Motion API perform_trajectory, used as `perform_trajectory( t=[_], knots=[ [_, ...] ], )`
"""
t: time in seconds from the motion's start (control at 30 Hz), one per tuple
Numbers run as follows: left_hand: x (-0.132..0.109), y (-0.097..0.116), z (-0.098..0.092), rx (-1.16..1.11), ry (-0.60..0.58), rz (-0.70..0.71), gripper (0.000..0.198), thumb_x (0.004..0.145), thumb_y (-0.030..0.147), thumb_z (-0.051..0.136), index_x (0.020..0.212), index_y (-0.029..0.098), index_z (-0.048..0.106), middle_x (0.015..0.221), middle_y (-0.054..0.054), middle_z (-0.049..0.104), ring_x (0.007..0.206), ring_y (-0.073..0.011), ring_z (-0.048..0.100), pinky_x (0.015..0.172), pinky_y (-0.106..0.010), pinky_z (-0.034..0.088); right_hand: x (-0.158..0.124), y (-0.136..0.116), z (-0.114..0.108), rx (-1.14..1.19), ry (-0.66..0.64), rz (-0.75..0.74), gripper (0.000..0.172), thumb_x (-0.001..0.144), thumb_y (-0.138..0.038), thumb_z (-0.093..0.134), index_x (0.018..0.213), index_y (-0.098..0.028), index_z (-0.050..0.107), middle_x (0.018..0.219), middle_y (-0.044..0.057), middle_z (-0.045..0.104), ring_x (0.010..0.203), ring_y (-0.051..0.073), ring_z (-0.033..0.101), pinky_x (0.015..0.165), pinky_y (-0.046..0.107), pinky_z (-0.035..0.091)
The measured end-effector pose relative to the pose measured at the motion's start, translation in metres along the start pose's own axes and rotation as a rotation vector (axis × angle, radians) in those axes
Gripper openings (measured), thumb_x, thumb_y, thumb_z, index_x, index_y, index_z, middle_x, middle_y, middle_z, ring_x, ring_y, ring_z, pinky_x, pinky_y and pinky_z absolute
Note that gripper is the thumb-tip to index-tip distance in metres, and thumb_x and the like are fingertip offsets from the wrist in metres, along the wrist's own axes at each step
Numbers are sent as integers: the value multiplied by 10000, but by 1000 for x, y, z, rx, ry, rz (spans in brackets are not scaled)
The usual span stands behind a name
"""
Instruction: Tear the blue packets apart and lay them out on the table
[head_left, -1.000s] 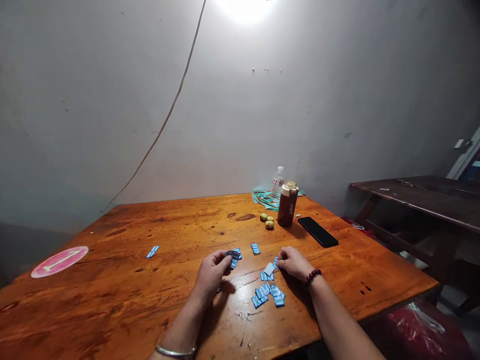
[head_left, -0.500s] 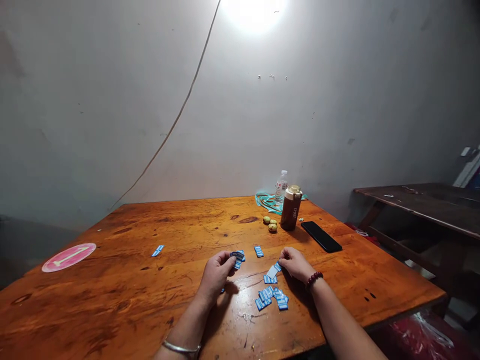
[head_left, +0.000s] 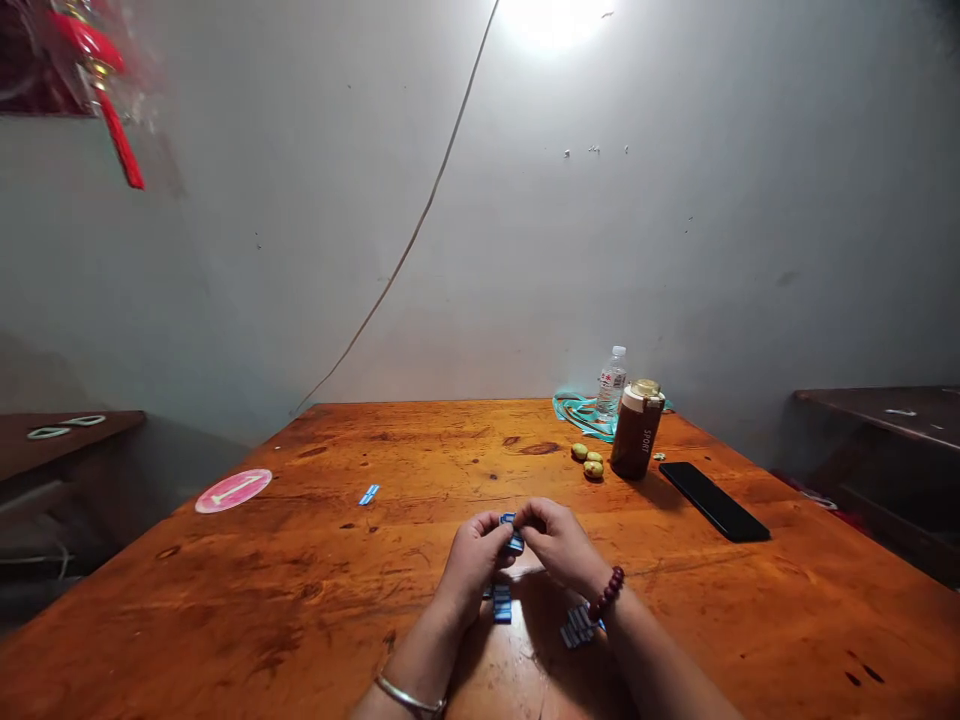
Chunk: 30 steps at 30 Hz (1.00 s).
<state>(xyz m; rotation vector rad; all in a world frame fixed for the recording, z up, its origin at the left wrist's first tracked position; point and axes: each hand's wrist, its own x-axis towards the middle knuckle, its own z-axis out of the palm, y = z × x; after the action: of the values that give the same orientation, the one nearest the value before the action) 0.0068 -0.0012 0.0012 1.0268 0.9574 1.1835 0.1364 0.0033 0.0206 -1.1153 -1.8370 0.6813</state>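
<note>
Both hands (head_left: 510, 550) meet low over the worktop (head_left: 225, 600), curled nearly closed with their fingertips together. The left hand (head_left: 472, 565) grips a small bundle of blue-and-white striped pieces (head_left: 511, 533), and the right hand (head_left: 559, 545) pinches the same bundle from the other side; the fingers hide most of it. A silver bangle (head_left: 410, 696) circles the left wrist, and a dark red bead bracelet (head_left: 606, 594) circles the right. Just below the hands, a short stack of striped pieces (head_left: 502, 604) lies on the wood, and a second stack (head_left: 577, 627) sits beside the right wrist. One loose striped piece (head_left: 368, 494) lies well apart to the left, near a round pink sticker (head_left: 233, 490). Farther ahead stands a brown flask (head_left: 637, 430) marked SPORT, its cream-and-gold lid on, so its contents cannot be seen. Just behind it is a clear plastic bottle (head_left: 611, 382) with a white cap, standing on a teal cord (head_left: 581, 415). Small green fruits (head_left: 589, 460) sit just left of the flask, and a black phone (head_left: 714, 501) lies face up to its right.
</note>
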Motion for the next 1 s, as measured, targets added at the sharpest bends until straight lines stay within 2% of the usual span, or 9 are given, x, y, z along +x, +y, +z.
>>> perform_trajectory(
  t=[0.1,0.17,0.27,0.37,0.5,0.67,0.77,0.93,1.0],
  knots=[
    [0,0,1,37,47,-13,205,596,312,636,653,124,581,564,11,556,471,-63,475,464,-176,382,-3,10,-3,39,24,13,127,701,-131,446,693,-159,570,672,0,563,645,116,497,596,218,381],
    [0,3,0,66,112,43,187,602,294,627,660,121,587,560,12,557,475,-64,480,461,-170,384,-6,12,-7,98,-7,28,120,718,-163,444,725,-156,564,679,-2,558,636,111,491,586,212,382],
    [2,9,-4,36,202,158,200,621,305,610,717,132,587,615,12,573,537,-74,516,515,-180,419,-11,12,-6,55,-146,32,95,709,-206,487,727,-158,568,682,-6,548,628,105,477,566,204,365],
    [3,12,-9,4,258,189,227,621,328,610,733,133,580,651,8,578,569,-82,529,524,-188,429,-19,11,4,-154,-284,9,157,647,-266,582,776,-177,592,715,0,545,644,115,467,565,212,339],
    [5,9,-10,17,256,201,241,614,335,615,735,129,581,641,7,571,557,-83,530,512,-189,428,-26,9,17,-358,-348,-19,296,538,-332,672,786,-189,592,764,15,552,684,141,463,577,227,316],
    [5,7,-10,37,231,205,249,618,342,609,755,134,589,665,-2,579,569,-85,536,516,-190,429,-23,12,17,-232,-409,96,128,577,-231,616,689,-176,586,683,0,572,623,128,478,521,210,308],
    [5,8,-10,34,226,172,235,609,332,613,733,134,585,639,7,570,555,-82,527,507,-187,421,-20,13,12,13,-353,151,60,643,-194,531,658,-166,581,630,-11,569,586,112,483,525,208,329],
    [1,7,-3,129,101,138,166,622,277,605,689,125,589,595,10,560,513,-70,487,484,-177,385,-13,11,4,299,-109,151,156,663,-292,564,611,-161,497,568,-43,484,534,86,425,512,206,319],
    [-1,6,0,136,39,121,149,628,264,605,671,122,587,561,19,542,475,-57,453,456,-169,355,-11,12,4,343,-64,167,196,654,-306,580,595,-163,461,568,-50,460,532,82,416,511,205,321]
  ],
)
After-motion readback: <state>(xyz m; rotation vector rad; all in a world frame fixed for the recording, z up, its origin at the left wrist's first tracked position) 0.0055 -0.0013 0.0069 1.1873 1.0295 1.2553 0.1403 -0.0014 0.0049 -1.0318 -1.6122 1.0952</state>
